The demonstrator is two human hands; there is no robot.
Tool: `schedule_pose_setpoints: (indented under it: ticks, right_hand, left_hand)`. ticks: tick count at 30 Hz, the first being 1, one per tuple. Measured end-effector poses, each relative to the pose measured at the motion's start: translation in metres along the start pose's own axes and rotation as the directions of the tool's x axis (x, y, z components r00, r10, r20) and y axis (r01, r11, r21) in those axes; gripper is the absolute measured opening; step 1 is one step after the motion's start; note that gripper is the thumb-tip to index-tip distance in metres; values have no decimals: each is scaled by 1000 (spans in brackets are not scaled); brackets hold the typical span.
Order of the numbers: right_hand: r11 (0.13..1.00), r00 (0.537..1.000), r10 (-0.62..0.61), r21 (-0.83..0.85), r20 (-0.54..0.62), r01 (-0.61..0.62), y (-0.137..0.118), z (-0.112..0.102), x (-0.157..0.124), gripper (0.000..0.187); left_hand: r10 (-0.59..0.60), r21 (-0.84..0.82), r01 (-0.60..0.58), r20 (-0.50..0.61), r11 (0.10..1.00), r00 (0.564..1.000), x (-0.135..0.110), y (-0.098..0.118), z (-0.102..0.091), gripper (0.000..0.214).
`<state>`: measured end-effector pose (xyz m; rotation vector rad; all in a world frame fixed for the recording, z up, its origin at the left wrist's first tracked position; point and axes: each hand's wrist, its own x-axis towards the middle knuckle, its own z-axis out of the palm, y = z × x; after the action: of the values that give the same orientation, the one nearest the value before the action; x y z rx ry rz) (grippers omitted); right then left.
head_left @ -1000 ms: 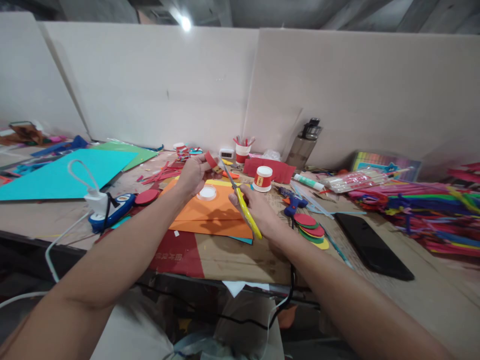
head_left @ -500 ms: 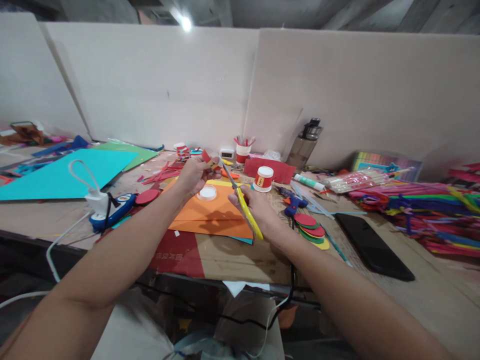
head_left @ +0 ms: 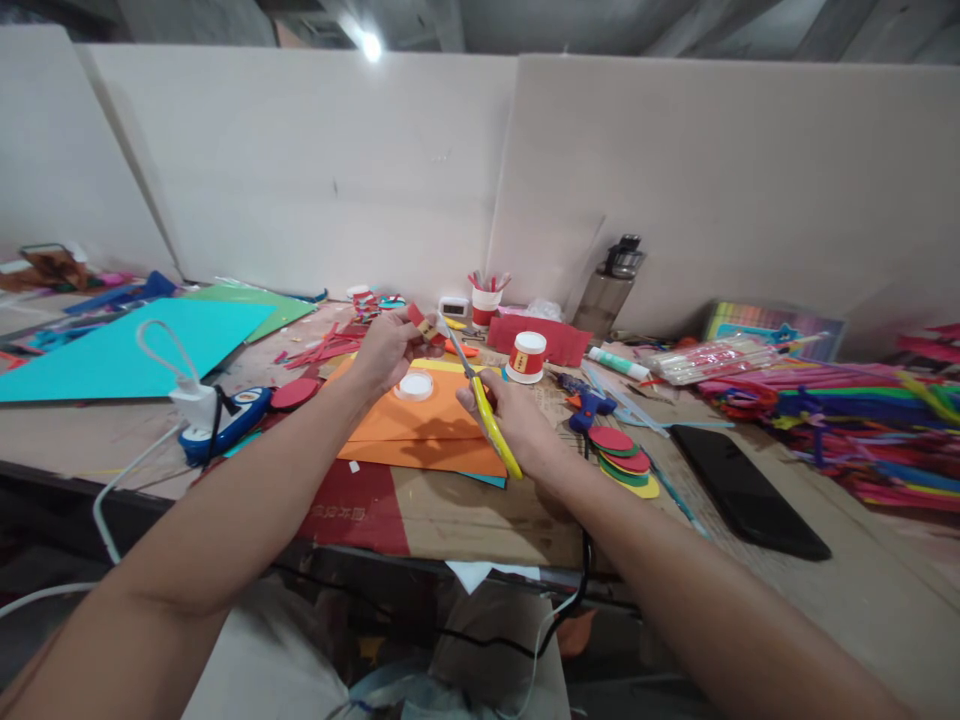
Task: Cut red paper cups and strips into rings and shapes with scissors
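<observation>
My left hand (head_left: 390, 348) pinches a small red paper piece with a tan printed patch (head_left: 426, 325), raised over the orange sheets (head_left: 420, 420). Yellow-handled scissors (head_left: 489, 425) are gripped in my right hand (head_left: 517, 410), their blades pointing up and away, close to the red piece's right side. Whether the blades touch it I cannot tell. On the orange sheets below lies a white round paper-cup bottom (head_left: 415, 386). Just beyond my right hand, a red and white paper cup (head_left: 526, 358) stands upside down.
A blue glue gun (head_left: 589, 408), stacked coloured discs (head_left: 619, 455) and a black phone (head_left: 746, 490) lie to the right. Farther back stands a bottle (head_left: 609, 290). To the left are a blue power strip (head_left: 229, 425) and a turquoise sheet (head_left: 142, 350). Pipe cleaners (head_left: 862, 430) cover the far right.
Almost nothing differs. The red piece and my left hand have shifted very slightly, and the scissors' handles have tilted a little to the left.
</observation>
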<state>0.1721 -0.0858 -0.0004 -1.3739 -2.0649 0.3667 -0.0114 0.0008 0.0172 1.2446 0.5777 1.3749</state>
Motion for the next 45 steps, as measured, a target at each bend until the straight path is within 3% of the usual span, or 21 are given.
schedule_pose_setpoints:
  ticks: [23, 30, 38, 45]
  right_hand:
    - [1000, 1000, 1, -8, 18, -1, 1, 0, 2, 41]
    - [1000, 1000, 21, -16, 13, -21, -1, 0, 2, 43]
    - [998, 999, 20, -52, 28, -18, -1, 1, 0, 41]
    - [999, 1000, 5, -46, 17, -4, 0, 2, 0, 40]
  left_hand:
    - [-102, -26, 102, 0, 994, 995, 3, 2, -3, 19]
    - [-109, -19, 109, 20, 994, 994, 3, 3, -4, 22]
    - [-47, 29, 49, -43, 998, 998, -1, 8, 1, 25]
    - [-105, 16, 105, -12, 994, 994, -1, 7, 1, 23]
